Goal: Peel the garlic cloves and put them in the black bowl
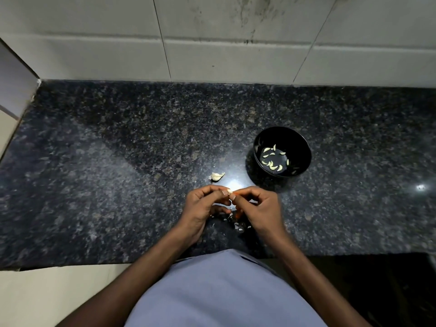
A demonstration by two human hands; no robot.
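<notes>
My left hand [204, 204] and my right hand [256, 207] meet over the dark granite counter, fingertips together. Between their thumbs and forefingers they pinch a small garlic clove [228, 191], mostly hidden by the fingers. The black bowl [299, 147] stands to the upper right of my hands, with several peeled cloves [273, 159] lying on its bottom. A piece of unpeeled garlic [217, 176] lies on the counter just beyond my left hand.
Bits of garlic skin [239, 226] lie on the counter under my hands. The granite counter [118, 173] ends at a tiled wall [212, 43] behind and at a front edge near my body.
</notes>
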